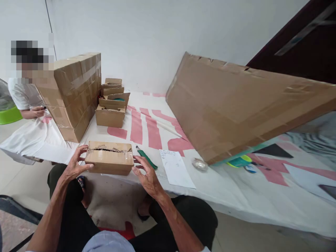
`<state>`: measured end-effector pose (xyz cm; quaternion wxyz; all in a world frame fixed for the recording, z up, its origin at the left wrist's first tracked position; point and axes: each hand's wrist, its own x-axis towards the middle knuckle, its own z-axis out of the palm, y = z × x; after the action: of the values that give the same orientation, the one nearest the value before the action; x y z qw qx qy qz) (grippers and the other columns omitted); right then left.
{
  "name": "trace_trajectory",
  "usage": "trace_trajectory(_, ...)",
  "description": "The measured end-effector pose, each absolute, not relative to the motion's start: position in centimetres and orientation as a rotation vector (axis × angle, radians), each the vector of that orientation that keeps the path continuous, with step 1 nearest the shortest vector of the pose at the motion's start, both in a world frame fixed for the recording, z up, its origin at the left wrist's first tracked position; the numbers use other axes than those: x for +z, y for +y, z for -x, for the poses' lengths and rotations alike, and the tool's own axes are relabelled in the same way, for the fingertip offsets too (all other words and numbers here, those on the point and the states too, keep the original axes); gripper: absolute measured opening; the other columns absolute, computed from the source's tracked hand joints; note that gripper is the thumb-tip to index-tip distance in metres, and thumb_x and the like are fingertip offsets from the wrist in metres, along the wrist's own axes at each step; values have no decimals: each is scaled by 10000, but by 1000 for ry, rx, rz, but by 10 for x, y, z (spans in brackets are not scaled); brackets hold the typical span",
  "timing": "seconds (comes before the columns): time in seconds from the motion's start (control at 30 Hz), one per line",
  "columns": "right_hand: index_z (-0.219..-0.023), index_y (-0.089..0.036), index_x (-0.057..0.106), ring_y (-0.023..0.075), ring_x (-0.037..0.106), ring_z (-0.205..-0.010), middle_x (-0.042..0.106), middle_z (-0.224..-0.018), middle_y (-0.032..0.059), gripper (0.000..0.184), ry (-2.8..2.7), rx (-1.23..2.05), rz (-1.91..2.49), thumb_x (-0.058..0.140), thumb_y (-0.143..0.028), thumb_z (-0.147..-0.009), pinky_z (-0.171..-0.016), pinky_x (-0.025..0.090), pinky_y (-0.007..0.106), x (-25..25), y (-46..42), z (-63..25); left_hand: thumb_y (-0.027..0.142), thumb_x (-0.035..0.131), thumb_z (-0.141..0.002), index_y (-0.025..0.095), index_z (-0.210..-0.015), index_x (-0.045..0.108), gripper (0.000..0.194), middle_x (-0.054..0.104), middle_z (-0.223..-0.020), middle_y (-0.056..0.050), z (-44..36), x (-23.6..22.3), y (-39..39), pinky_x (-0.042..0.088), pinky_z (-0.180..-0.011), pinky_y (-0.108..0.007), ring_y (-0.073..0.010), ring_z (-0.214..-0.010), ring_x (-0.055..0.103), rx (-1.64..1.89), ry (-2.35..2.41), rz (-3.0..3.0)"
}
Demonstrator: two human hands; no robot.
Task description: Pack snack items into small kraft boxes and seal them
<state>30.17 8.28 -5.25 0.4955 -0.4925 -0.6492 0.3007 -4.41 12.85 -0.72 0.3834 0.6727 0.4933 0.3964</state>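
Observation:
A small cardboard box (pixel 110 163) sits at the table's front edge, its top flaps meeting at a ragged, slightly gaping seam with dark marks along it. My left hand (pixel 76 164) holds its left end, thumb at the front corner and fingers along the side. At the right end, my right hand (pixel 148 175) rests its fingertips and thumb against the box. Just right of the box lies a green-handled cutter (pixel 147 158). Beside that is a white sheet of paper (pixel 177 169) with handwriting. A roll of clear tape (pixel 200 164) is farther right.
Stacked taped cartons (pixel 76 92) form a wall at left. Behind are several open small boxes (pixel 110 117). A large cardboard panel (pixel 236 108) leans over the right side, above a green-yellow container (pixel 240 161). Another person (pixel 22 94) sits beyond the cartons. Red-patterned white cloth (pixel 136 131) covers the table.

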Motion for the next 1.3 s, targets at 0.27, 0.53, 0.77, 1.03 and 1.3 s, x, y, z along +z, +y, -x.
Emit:
trace_trajectory(0.27, -1339, -223, 653, 276, 688, -1148, 656, -1346, 155, 440, -1612, 598, 1193, 632, -496, -995, -876, 638, 425, -51, 90, -299, 556, 871, -734, 252, -1246, 635, 640, 359, -1687, -141, 45, -12, 150, 488, -1139, -487, -389, -1532, 404, 898, 1091, -1812)
trace_trajectory(0.53, -1223, -246, 672, 262, 663, -1152, 652, -1281, 119, 343, -1594, 593, 1206, 678, -452, -949, -859, 644, 400, -50, 96, -307, 520, 887, -713, 301, -1427, 601, 800, 378, -1589, -122, 32, -14, 139, 474, -1157, -526, -395, -1502, 385, 851, 1146, -1920)
trace_trajectory(0.77, -1142, -241, 687, 252, 655, -1188, 642, -1319, 105, 319, -1552, 725, 1242, 696, -457, -907, -886, 630, 366, -42, 99, -317, 477, 900, -714, 344, -1585, 423, 1002, 388, -1573, -132, 20, -6, 131, 478, -1137, -561, -404, -1490, 401, 862, 1123, -1919)
trace_trajectory(1.03, -1209, -236, 696, 262, 662, -1193, 654, -1321, 115, 390, -1524, 797, 1264, 690, -491, -914, -912, 615, 382, -40, 98, -319, 411, 915, -672, 351, -1609, 394, 1074, 337, -1676, -143, 28, -14, 134, 476, -1143, -604, -435, -1551, 340, 849, 1060, -1909)
trace_trajectory(1.3, -1258, -217, 690, 292, 686, -1159, 721, -1274, 133, 542, -1459, 808, 1344, 701, -614, -888, -926, 606, 421, -49, 101, -328, 397, 911, -682, 328, -1674, 272, 1181, 292, -1729, -155, 18, -20, 123, 427, -1192, -616, -438, -1565, 339, 891, 1039, -1876)
